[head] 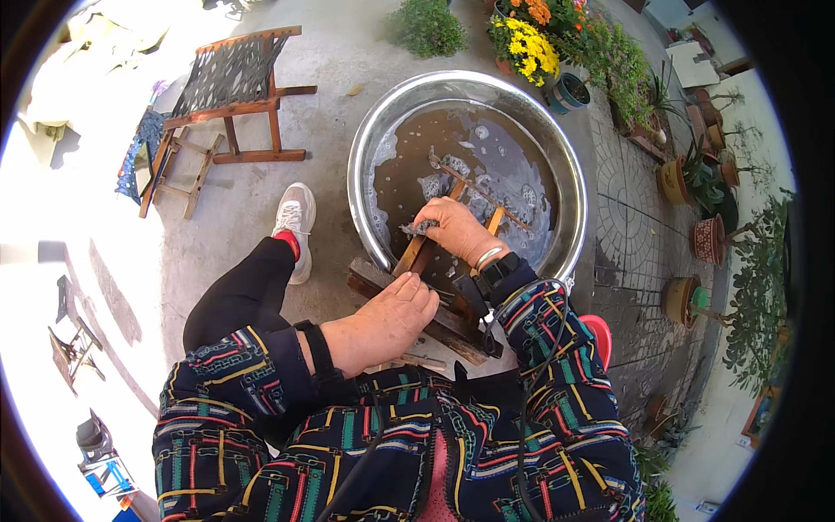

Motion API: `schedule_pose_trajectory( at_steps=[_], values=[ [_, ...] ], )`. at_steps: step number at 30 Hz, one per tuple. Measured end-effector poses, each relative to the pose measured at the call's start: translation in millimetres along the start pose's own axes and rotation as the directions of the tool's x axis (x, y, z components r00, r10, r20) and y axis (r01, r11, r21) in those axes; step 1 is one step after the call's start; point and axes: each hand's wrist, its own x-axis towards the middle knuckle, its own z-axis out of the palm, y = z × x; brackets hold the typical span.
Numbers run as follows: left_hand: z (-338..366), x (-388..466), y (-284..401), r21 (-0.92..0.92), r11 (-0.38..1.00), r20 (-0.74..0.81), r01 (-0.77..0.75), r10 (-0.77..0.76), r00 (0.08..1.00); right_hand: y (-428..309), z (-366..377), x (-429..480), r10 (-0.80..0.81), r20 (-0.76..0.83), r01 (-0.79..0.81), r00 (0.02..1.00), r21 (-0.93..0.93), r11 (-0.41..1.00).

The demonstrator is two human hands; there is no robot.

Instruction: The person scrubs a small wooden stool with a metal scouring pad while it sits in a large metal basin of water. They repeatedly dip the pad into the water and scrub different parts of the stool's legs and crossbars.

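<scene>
In front of me a round metal basin [365,215] holds murky brown water with patches of foam. A wooden stool frame [486,355] leans over its near rim, its far legs and thin crossbar in the water. My right hand [456,225] pinches a grey wire scouring pad [419,227] against one leg, above the water. Around that wrist are a metal bangle and a black strap. My left hand [391,313] grips the frame at the near joint of the same leg and the thick rail. Its palm side and thumb are hidden.
To the left stands a wooden folding stool [228,98] with a dark woven strap seat, beside a smaller wooden frame [196,173]. Flowerpots, including yellow chrysanthemums [525,49], line the far right. A red plastic basin [597,336] sits by my right elbow. A cable hangs along my right sleeve.
</scene>
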Motion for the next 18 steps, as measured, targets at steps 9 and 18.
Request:
schedule_pose_trajectory(
  at_steps=[9, 18],
  values=[
    [-0.2, 6.1, -5.1, -0.112, 0.988, -0.094, -0.108, 0.098, 0.991, -1.9, -3.8, -17.8, 0.013, -0.035, -0.009, 0.999, 0.102, 0.995],
    [-24.8, 0.4, -12.4, -0.218, 0.953, -0.178, 0.209, -0.249, 0.952, 1.1, -6.9, -13.2, -0.058, 0.057, 0.05, 0.997, 0.135, 0.99]
  ],
)
